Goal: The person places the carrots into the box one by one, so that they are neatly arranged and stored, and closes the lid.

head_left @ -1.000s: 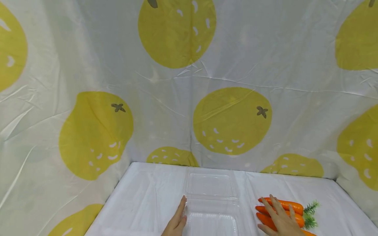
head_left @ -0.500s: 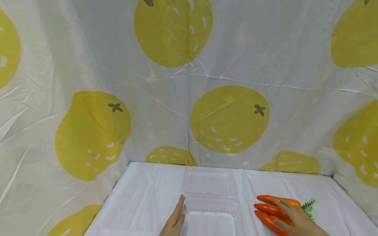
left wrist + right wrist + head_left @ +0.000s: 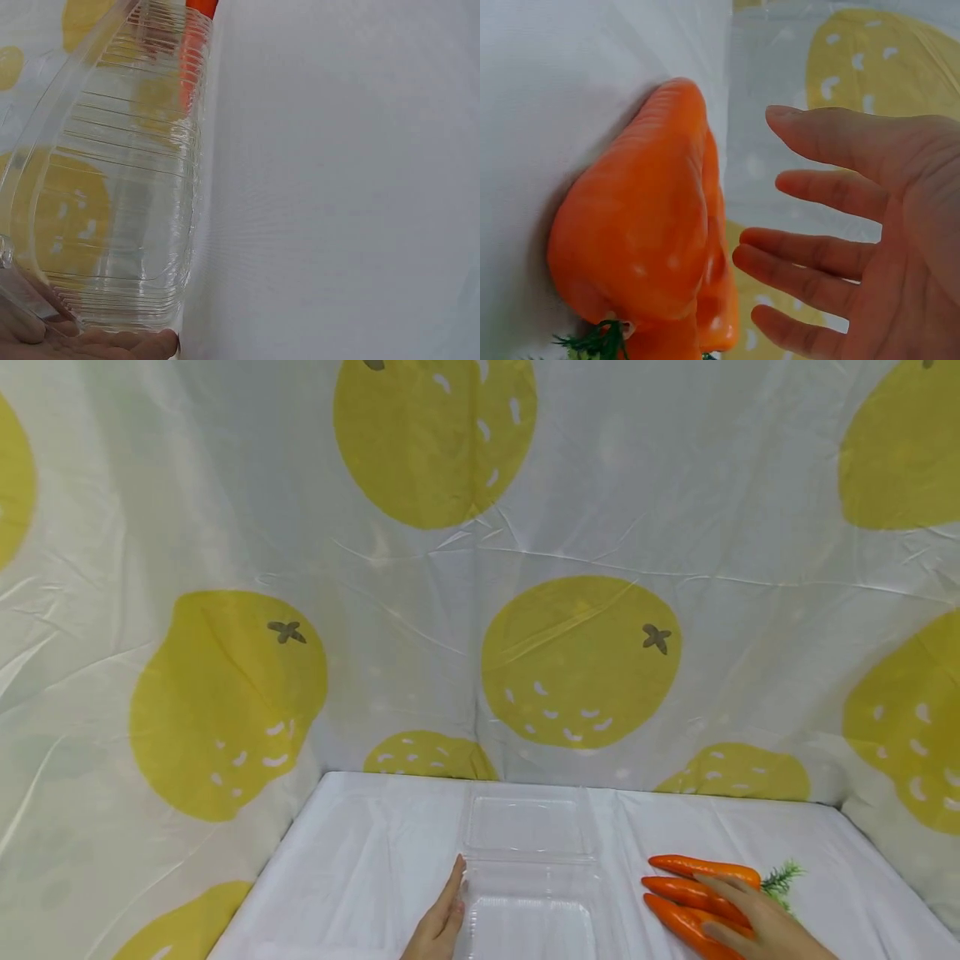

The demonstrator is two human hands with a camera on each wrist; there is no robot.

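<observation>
A clear plastic clamshell container (image 3: 531,878) lies open in the head view, its lid (image 3: 528,824) folded back towards the far edge. At its left side stands my left hand (image 3: 438,917), with straight fingers against the outer wall; the left wrist view shows the fingertips (image 3: 154,346) beside the ribbed container wall (image 3: 124,195). Several orange carrots (image 3: 705,867) with feathery green tops (image 3: 782,877) lie side by side to the right. Over them hovers my right hand (image 3: 757,920). From the right wrist, its fingers are spread and slightly apart from the nearest carrot (image 3: 637,217).
White cloth (image 3: 360,868) covers the tabletop. A curtain (image 3: 420,635) printed with yellow fruit hangs behind the table and along its sides.
The right hand has shifted right and back over the carrots, leaving more of their pointed ends visible. The left hand stays beside the container. The head view has turned slightly right.
</observation>
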